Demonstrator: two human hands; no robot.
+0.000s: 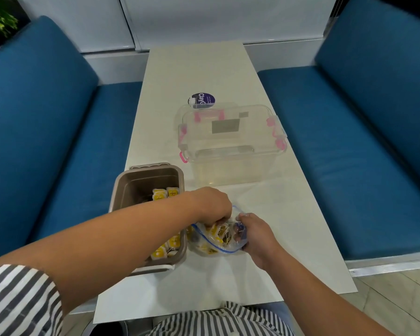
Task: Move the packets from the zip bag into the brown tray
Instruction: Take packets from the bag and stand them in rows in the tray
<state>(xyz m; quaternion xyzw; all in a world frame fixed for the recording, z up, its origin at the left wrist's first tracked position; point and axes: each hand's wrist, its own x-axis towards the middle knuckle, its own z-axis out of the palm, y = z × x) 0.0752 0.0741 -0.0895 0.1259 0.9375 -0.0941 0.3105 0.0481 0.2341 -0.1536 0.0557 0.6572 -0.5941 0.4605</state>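
From the head view, near the front edge of the pale surface [204, 69], the zip bag [224, 248] lay just right of the brown tray [121, 187], its side touching the tray's near right corner. The bag's mouth, edged with a blue zip strip, stood open and faced upward. Yellow packets [215, 230] with white strings filled it in a loose heap.

The left hand [214, 204] reached across the tray and dipped into the bag's mouth with its fingers curled downward among the packets. Its fingertips were hidden there, so I could not tell whether they pinched a packet or only touched the heap. The right hand [255, 236] gripped the right side of the bag's mouth, with its thumb on top and its fingers curled round the plastic.

More yellow packets already lay inside the tray, some at its far right corner and others at its near right corner, partly covered by the left forearm.

Farther back on the surface stood a clear box [230, 141] with pink latches and its lid on. Behind it, touching or just beside its far wall, lay a purple pouch [200, 100]. Blue benches [46, 117] flanked the surface on both sides. A striped sleeve [17, 299] covered the left upper arm.
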